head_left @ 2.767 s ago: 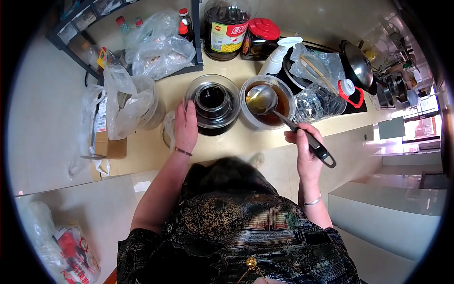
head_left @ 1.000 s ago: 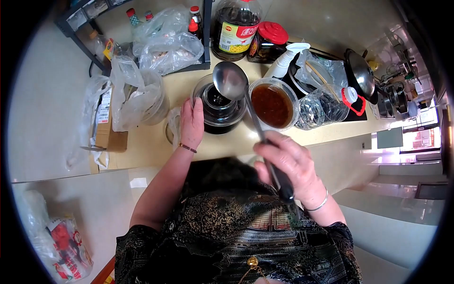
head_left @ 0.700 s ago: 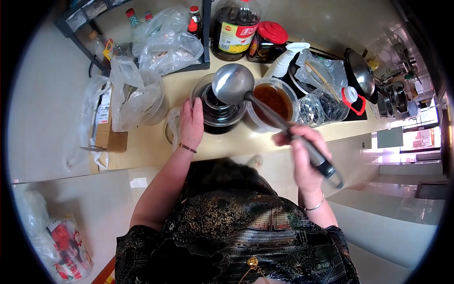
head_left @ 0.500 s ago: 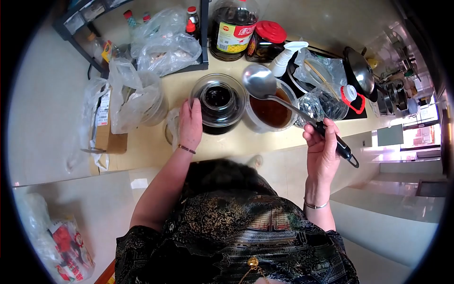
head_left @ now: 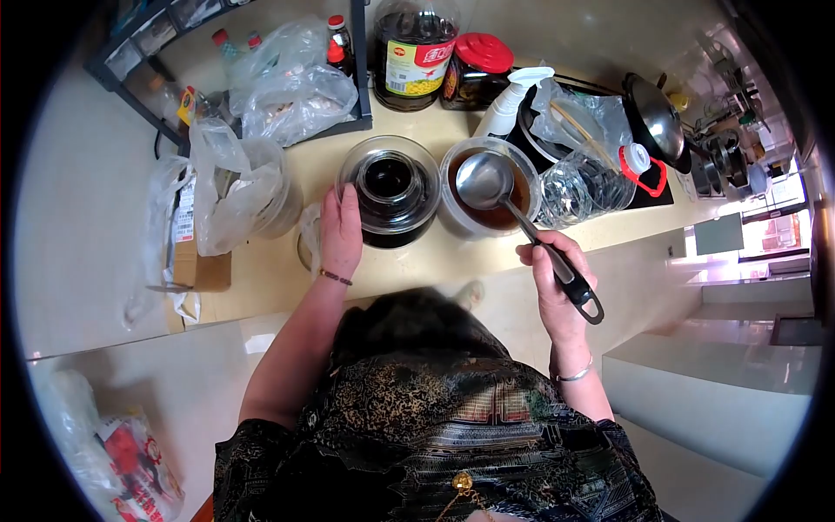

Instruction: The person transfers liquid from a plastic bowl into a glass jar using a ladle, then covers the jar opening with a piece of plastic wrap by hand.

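My right hand (head_left: 559, 277) is wrapped round the black handle of a metal ladle (head_left: 484, 181). The ladle's bowl lies over the mouth of a clear plastic tub (head_left: 450, 209), overlapping the brown liquid (head_left: 509, 213) inside. To the left of the tub stands a round glass jar (head_left: 410, 228) with dark contents and a wide, raised glass rim at its mouth. My left hand (head_left: 341, 230) rests against the jar's left side, fingers stretched out along the rim.
Behind stand a big dark sauce bottle (head_left: 417, 65), a red-lidded jar (head_left: 481, 54) and a white spray bottle (head_left: 513, 100). A clear plastic jug (head_left: 578, 187) lies right of the tub. Plastic bags (head_left: 235, 187) and a cardboard box (head_left: 204, 271) sit left on the counter (head_left: 270, 287).
My right hand has moved left and down, bringing the ladle's bowl from above the tub's back left rim to over the brown liquid. My left hand stays at the jar.
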Action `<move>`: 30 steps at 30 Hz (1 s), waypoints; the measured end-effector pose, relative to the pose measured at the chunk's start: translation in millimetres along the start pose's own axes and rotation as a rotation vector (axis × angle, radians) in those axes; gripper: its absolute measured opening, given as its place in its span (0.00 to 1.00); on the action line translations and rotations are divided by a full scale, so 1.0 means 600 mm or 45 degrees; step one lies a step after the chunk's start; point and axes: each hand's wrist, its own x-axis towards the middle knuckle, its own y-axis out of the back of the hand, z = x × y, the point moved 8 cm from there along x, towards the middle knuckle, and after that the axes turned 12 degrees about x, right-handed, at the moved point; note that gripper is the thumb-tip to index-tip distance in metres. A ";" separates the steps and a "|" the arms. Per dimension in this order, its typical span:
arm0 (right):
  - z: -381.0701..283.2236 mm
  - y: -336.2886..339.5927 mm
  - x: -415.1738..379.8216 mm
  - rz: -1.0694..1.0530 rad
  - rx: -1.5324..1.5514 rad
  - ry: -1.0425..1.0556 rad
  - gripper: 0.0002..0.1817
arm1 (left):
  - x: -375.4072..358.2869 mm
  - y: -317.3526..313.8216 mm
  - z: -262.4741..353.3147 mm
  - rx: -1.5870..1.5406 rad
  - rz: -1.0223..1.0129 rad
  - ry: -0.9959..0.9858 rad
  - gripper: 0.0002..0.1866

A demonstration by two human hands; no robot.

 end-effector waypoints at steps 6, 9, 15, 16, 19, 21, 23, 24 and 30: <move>0.005 -0.007 0.001 -0.026 -0.077 0.030 0.10 | 0.000 0.002 0.005 -0.005 0.008 -0.019 0.22; 0.007 -0.006 0.002 -0.021 -0.095 0.021 0.10 | 0.000 0.000 0.004 -0.022 -0.005 -0.008 0.22; 0.013 -0.005 0.003 -0.006 0.041 -0.077 0.10 | 0.001 0.000 0.002 -0.013 -0.006 -0.019 0.23; 0.018 -0.001 0.004 0.006 0.090 -0.087 0.10 | 0.002 0.000 0.002 -0.009 -0.001 -0.026 0.23; 0.035 0.014 0.007 0.062 0.291 -0.129 0.11 | 0.001 0.002 0.007 0.002 -0.004 -0.024 0.23; 0.043 0.026 0.011 0.142 0.440 -0.175 0.12 | 0.000 0.002 0.009 0.010 -0.012 -0.013 0.23; 0.052 0.041 0.013 0.226 0.554 -0.188 0.12 | 0.000 0.001 0.005 0.001 -0.006 0.006 0.23; 0.051 0.047 0.014 0.247 0.578 -0.197 0.12 | 0.000 0.001 0.003 0.001 -0.005 0.006 0.23; 0.022 0.067 0.022 0.273 0.593 -0.143 0.13 | 0.000 0.002 0.005 0.017 -0.001 0.011 0.24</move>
